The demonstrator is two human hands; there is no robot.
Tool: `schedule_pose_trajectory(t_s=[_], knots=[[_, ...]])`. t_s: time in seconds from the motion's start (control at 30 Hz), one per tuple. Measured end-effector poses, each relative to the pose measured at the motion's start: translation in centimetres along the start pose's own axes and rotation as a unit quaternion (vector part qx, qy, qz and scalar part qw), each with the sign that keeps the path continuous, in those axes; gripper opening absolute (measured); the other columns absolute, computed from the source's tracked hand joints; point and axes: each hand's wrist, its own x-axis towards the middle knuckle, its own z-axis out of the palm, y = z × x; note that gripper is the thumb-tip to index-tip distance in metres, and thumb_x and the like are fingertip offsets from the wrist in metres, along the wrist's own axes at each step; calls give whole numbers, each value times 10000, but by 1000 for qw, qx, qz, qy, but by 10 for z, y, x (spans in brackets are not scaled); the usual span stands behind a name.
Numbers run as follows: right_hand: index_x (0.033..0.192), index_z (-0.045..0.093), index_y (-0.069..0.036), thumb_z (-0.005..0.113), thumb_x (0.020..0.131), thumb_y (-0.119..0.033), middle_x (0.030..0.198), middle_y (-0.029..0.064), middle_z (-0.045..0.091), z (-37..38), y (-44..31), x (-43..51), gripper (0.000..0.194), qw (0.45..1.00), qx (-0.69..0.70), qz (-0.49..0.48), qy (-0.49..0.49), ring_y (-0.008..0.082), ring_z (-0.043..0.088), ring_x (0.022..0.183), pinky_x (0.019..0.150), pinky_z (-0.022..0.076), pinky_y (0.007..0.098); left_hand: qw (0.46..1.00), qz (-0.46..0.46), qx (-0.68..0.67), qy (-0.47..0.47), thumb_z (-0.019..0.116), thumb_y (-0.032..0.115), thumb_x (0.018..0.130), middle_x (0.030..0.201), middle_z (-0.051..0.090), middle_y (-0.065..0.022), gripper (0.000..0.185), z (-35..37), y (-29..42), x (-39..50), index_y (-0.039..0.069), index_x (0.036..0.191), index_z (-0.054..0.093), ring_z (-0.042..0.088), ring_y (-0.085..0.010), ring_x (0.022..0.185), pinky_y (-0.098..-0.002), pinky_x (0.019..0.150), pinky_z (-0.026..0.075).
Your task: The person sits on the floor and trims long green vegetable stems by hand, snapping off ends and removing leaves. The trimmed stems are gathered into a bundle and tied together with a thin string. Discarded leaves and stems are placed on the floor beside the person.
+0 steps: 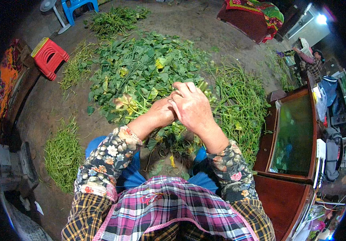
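Observation:
My left hand (pixel 161 111) is closed around a bunch of leafy green stems (pixel 138 106), whose wilted yellow-brown leaves stick out to the left. My right hand (pixel 192 105) lies over the left one, its fingers bent across the same bunch. Pale green stem tips (pixel 206 92) show past the right hand; the middle of the bunch is hidden by both hands. Below and beyond my hands spreads a wide heap of green leaves (pixel 148 63), some yellowed. To the right lies a long pile of leafless green stems (pixel 240 102).
Smaller stem piles lie at left (pixel 63 155), upper left (pixel 78 66) and far back (pixel 117 21). Red stacked stools (pixel 50 58), a blue plastic chair (pixel 79 9) and a cloth-covered piece of furniture (pixel 251 21) stand around. A glass-fronted wooden cabinet (pixel 292 135) borders the right; another person (pixel 311 61) is beyond.

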Motion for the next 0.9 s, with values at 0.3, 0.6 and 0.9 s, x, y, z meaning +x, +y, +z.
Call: schedule_pose_trajectory(t_s=[0.3, 0.6, 0.9], knots=[[727, 712, -51, 603, 914, -345, 725, 170, 670, 0, 25, -32, 366, 969, -13, 94, -230, 383, 660, 683, 639, 531, 481, 938, 153, 303, -69, 670, 240, 816, 1199, 556, -70, 241, 16, -10, -6, 112, 1018, 699, 499, -272, 1180, -503, 996, 385], [748, 661, -6, 571, 975, -340, 598, -34, 550, -48, 10, 28, 414, 860, 400, 148, -280, 45, 452, 582, 529, 382, 271, 938, 249, 240, -15, 657, 127, 791, 1174, 594, -71, 392, -101, 22, -58, 96, 1179, 608, 519, -276, 1193, -432, 1026, 393], [805, 721, -39, 561, 1008, -381, 634, -77, 525, 15, -87, 26, 428, 696, 647, 176, -257, 33, 412, 577, 527, 329, 231, 988, 92, -121, -36, 620, 43, 899, 1330, 540, -150, 402, -134, 28, -202, 25, 1293, 542, 486, -310, 1295, -432, 1127, 361]])
